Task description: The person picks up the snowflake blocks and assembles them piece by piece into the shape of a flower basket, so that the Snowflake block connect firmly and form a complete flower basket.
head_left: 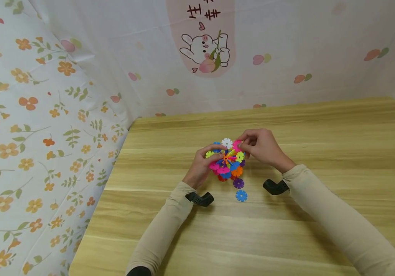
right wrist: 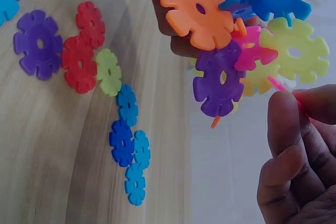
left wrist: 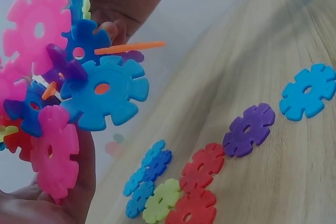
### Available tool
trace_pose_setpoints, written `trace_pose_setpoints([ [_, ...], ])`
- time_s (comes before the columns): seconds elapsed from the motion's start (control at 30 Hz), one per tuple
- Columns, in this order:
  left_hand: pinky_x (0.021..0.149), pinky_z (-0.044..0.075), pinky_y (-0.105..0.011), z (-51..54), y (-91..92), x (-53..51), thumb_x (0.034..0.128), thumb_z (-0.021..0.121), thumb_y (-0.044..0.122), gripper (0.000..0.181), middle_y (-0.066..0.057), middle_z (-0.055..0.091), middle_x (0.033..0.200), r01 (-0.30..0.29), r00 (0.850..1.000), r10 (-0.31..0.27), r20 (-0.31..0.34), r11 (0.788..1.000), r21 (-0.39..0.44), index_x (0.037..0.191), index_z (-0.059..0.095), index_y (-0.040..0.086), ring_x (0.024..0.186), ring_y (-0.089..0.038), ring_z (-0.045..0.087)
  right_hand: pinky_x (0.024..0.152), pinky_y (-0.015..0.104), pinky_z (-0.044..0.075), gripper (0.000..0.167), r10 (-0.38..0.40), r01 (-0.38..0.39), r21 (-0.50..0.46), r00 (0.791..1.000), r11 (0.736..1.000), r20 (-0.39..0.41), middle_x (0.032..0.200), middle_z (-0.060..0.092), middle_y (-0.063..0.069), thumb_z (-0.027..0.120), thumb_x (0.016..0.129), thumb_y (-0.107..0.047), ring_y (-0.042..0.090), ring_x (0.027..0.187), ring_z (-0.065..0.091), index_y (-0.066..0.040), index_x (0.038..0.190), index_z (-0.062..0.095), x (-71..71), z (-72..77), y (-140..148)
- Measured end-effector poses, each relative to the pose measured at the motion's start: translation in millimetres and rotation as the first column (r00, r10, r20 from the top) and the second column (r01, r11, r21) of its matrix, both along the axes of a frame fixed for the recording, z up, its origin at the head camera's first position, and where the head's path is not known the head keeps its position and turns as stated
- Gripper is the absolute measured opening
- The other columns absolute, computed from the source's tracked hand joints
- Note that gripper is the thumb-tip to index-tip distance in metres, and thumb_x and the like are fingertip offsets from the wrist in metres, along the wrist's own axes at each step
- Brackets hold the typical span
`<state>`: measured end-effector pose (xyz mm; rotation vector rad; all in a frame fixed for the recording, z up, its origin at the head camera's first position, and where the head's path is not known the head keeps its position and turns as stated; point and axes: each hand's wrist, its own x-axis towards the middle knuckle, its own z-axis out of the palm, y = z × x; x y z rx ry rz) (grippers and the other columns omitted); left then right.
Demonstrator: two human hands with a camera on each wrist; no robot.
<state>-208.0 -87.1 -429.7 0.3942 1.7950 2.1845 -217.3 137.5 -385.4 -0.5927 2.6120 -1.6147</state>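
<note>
A ball-like cluster of interlocking snowflake discs point(head_left: 234, 165), in pink, blue, orange, purple, yellow-green and white, is held above the table. My left hand point(head_left: 199, 165) grips its left side, thumb and fingers around the outer discs. At the cluster's upper right, my right hand point(head_left: 261, 147) pinches a pink disc point(head_left: 237, 145) between thumb and fingertip. The right wrist view shows that disc nearly edge-on beside a yellow-green disc point(right wrist: 310, 43) of the cluster. Whether its slot is joined to the cluster, I cannot tell.
Loose discs lie on the wooden table point(head_left: 287, 237) beneath and in front of the cluster: a light blue disc point(head_left: 241, 196), a purple disc point(right wrist: 38, 45), red discs point(right wrist: 79, 64), a yellow-green disc point(left wrist: 161, 201) and several blue ones. A printed curtain point(head_left: 280, 34) stands behind the table.
</note>
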Motion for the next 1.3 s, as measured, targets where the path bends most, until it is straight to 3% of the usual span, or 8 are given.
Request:
trace_pose_setpoints([
  [0.13, 0.083, 0.055, -0.026, 0.3, 1.5, 0.1, 0.0968, 0.058, 0.006, 0.022, -0.007, 0.054, 0.129, 0.005, 1.0, -0.005, -0.013, 1.0, 0.0, 0.116, 0.065, -0.002, 0.097, -0.017, 0.062, 0.048, 0.028, 0.047, 0.01, 0.022, -0.022, 0.001, 1.0, 1.0, 0.015, 0.07, 0.069, 0.008, 0.065, 0.091, -0.003, 0.018, 0.051, 0.062, -0.001, 0.097, 0.073, -0.6, 1.2, 1],
  [0.33, 0.077, 0.057, -0.025, 0.8, 6.7, 2.1, 0.0952, 0.058, 0.001, 0.019, -0.005, 0.055, 0.123, -0.026, 0.999, 0.024, 0.044, 0.999, 0.043, 0.112, 0.067, -0.002, 0.089, -0.017, 0.064, 0.05, 0.031, 0.05, 0.009, 0.083, -0.084, 0.009, 0.993, 0.996, 0.084, 0.069, 0.068, 0.007, 0.064, 0.092, -0.003, 0.022, 0.052, 0.062, -0.001, 0.097, 0.072, -4.5, 1.2, 4],
  [0.5, 0.076, 0.056, -0.024, 0.1, 11.9, 3.7, 0.0915, 0.061, 0.0, 0.019, -0.004, 0.057, 0.119, -0.05, 0.996, 0.045, 0.078, 0.997, 0.058, 0.103, 0.073, 0.01, 0.087, -0.015, 0.064, 0.054, 0.037, 0.052, 0.009, 0.141, -0.134, -0.046, 0.969, 0.99, 0.202, 0.068, 0.066, 0.011, 0.062, 0.092, -0.001, 0.031, 0.057, 0.062, 0.002, 0.096, 0.069, -9.3, 0.4, 10],
  [0.63, 0.077, 0.056, -0.024, -1.5, 14.2, 5.8, 0.091, 0.063, 0.0, 0.019, -0.005, 0.057, 0.121, -0.043, 0.995, 0.038, 0.089, 0.998, 0.052, 0.105, 0.073, 0.007, 0.089, -0.015, 0.063, 0.053, 0.036, 0.053, 0.007, 0.177, -0.164, -0.075, 0.952, 0.984, 0.248, 0.067, 0.065, 0.012, 0.061, 0.09, 0.003, 0.031, 0.056, 0.063, 0.006, 0.094, 0.067, -10.4, -0.4, 12],
  [0.9, 0.074, 0.058, -0.026, -7.0, 14.1, 8.0, 0.0912, 0.061, -0.003, 0.021, -0.004, 0.057, 0.119, -0.063, 0.993, 0.055, 0.101, 0.995, 0.08, 0.101, 0.073, 0.012, 0.088, -0.016, 0.065, 0.051, 0.033, 0.053, 0.005, 0.133, -0.125, -0.063, 0.978, 0.99, 0.157, 0.07, 0.067, 0.011, 0.063, 0.088, 0.004, 0.027, 0.055, 0.06, 0.003, 0.09, 0.067, -1.0, -11.5, 5],
  [1.0, 0.077, 0.057, -0.025, -7.6, 12.6, 7.5, 0.0909, 0.062, -0.002, 0.02, -0.004, 0.056, 0.121, -0.065, 0.995, 0.059, 0.086, 0.996, 0.065, 0.106, 0.072, 0.006, 0.09, -0.015, 0.064, 0.052, 0.032, 0.052, 0.004, 0.116, -0.107, -0.064, 0.981, 0.992, 0.154, 0.073, 0.067, 0.011, 0.063, 0.09, 0.002, 0.028, 0.057, 0.06, 0.001, 0.092, 0.066, 2.6, -13.6, 3],
  [1.13, 0.082, 0.056, -0.025, -7.0, 10.4, 5.5, 0.0928, 0.062, 0.002, 0.027, -0.005, 0.056, 0.129, -0.083, 0.995, 0.083, 0.061, 0.997, -0.004, 0.119, 0.066, -0.003, 0.098, -0.016, 0.062, 0.053, 0.033, 0.051, 0.004, 0.091, -0.089, -0.025, 0.988, 0.996, 0.122, 0.078, 0.068, 0.011, 0.063, 0.094, -0.004, 0.031, 0.06, 0.061, -0.002, 0.095, 0.065, 5.6, -12.8, 2],
  [1.3, 0.085, 0.055, -0.026, -3.1, 6.6, 0.7, 0.0953, 0.063, 0.009, 0.029, -0.005, 0.054, 0.136, -0.073, 0.997, 0.075, 0.023, 0.994, -0.084, 0.124, 0.066, 0.003, 0.104, -0.018, 0.061, 0.052, 0.033, 0.051, 0.007, 0.059, -0.061, 0.016, 0.994, 0.998, 0.096, 0.079, 0.067, 0.01, 0.063, 0.095, -0.007, 0.036, 0.063, 0.063, -0.005, 0.1, 0.068, 3.9, -13.4, 4],
])
